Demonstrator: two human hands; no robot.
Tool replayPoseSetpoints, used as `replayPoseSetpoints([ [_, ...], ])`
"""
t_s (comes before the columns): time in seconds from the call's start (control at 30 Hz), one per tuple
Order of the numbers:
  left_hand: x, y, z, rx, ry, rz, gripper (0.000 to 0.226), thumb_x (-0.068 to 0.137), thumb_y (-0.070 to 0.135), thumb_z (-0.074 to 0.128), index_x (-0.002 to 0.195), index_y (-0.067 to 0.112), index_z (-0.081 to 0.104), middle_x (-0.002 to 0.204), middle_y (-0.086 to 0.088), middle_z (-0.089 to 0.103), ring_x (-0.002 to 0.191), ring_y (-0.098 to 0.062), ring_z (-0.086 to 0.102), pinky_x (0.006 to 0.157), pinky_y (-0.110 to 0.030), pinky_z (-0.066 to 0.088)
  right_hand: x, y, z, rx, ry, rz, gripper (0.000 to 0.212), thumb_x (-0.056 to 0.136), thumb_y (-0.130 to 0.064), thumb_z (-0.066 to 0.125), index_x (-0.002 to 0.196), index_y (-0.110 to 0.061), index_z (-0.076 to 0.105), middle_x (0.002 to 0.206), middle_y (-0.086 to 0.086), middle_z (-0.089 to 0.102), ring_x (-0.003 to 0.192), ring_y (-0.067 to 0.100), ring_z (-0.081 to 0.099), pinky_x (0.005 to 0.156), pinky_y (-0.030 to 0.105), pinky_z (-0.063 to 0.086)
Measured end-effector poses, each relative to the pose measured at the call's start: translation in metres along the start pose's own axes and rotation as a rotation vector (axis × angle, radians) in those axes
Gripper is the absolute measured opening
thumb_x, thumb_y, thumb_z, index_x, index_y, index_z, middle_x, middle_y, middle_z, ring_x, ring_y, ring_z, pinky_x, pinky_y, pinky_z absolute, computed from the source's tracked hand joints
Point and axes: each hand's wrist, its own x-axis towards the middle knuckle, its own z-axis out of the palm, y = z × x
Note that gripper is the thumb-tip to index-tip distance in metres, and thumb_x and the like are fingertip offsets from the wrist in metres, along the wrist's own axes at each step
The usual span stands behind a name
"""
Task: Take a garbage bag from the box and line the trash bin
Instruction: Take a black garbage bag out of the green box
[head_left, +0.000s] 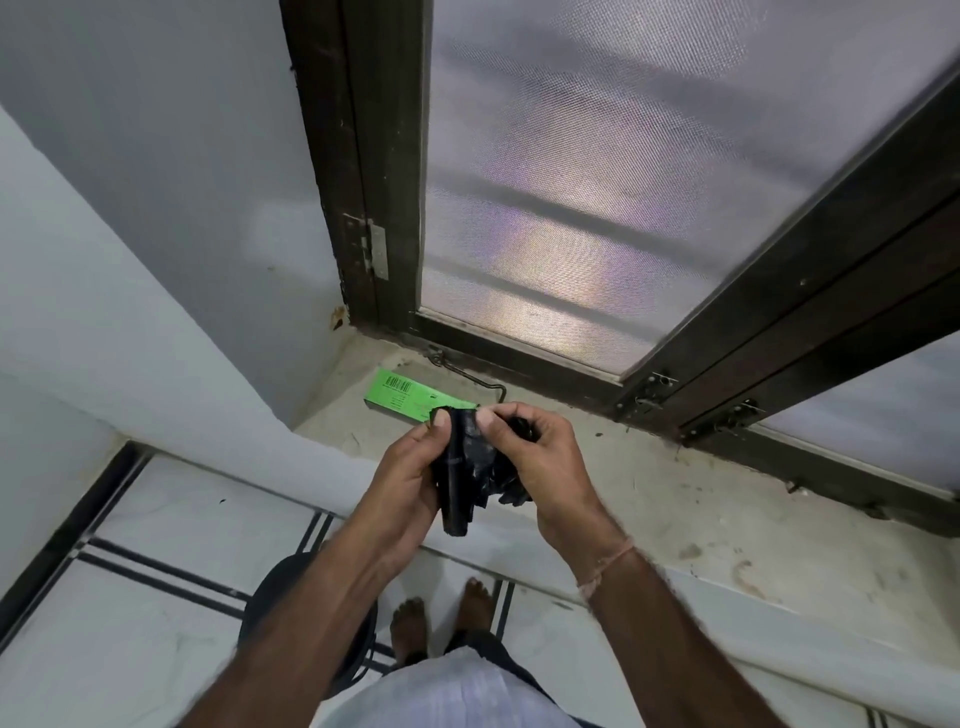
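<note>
Left hand (410, 483) and right hand (540, 457) both pinch a crumpled, glossy black garbage bag (470, 467), partly unfolded

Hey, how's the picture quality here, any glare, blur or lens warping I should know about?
Head view: light glows softly through the mesh window screen, with pinkish shimmer on the weave. Head view: the wide lens splays the dark window frame outward. Head view: the black garbage bag shows little detail; the green box is bright.

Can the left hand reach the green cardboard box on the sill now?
Probably: the green cardboard box lies just beyond the left hand, but its fingers grip the crumpled black plastic bag.
</note>
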Motion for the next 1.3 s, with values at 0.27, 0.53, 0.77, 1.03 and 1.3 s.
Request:
replayPoseSetpoints([
  [0.27,0.001,-0.004,-0.002,-0.066,0.014,-0.026,0.045,0.096,0.032,0.059,0.127,0.001,0.068,0.116,-0.024,0.070,0.105,-0.033,0.066,0.081,-0.042,0.057,-0.002,0.002,-0.004,0.057,-0.014,0.024,0.015,0.094,-0.018,0.076,0.102,-0.005,0.078,0.077,0.014,0.075,0.050,0.018,0.066,0.039,0.019,0.040],
  [0.53,0.002,-0.009,0.003,-0.150,0.067,-0.041,0.037,0.093,0.024,0.062,0.118,-0.002,0.070,0.104,-0.020,0.072,0.092,-0.027,0.071,0.074,-0.035,0.061,0.000,0.008,-0.001,0.017,0.005,-0.047,0.010,0.098,-0.012,0.071,0.090,-0.007,0.072,0.065,0.009,0.067,0.049,0.018,0.062,0.044,0.025,0.049],
  [0.77,0.010,-0.014,0.014,-0.360,0.166,-0.069,0.021,0.094,0.020,0.059,0.103,0.003,0.069,0.099,-0.014,0.074,0.096,-0.025,0.069,0.094,-0.038,0.056,-0.002,0.015,0.007,0.177,0.166,0.008,0.018,0.100,-0.011,0.068,0.096,0.007,0.069,0.072,0.012,0.061,0.048,0.012,0.052,0.039,0.017,0.038],
  [1.03,0.017,-0.013,0.010,-0.367,0.248,-0.027,0.030,0.084,0.024,0.066,0.105,0.002,0.067,0.100,-0.018,0.073,0.093,-0.026,0.072,0.091,-0.037,0.060,-0.004,0.014,0.013,0.631,0.176,0.100,0.011,0.101,-0.003,0.061,0.091,-0.002,0.065,0.075,0.012,0.070,0.068,0.023,0.071,0.067,0.032,0.063],
  [1.3,0.021,-0.004,-0.017,-0.357,0.364,0.008,0.018,0.102,0.018,0.056,0.097,0.006,0.068,0.085,-0.006,0.075,0.086,-0.021,0.069,0.083,-0.039,0.062,0.001,0.015,-0.006,0.743,0.183,0.147,0.020,0.106,-0.002,0.050,0.087,-0.008,0.055,0.069,0.006,0.057,0.046,0.007,0.048,0.045,0.020,0.047],
])
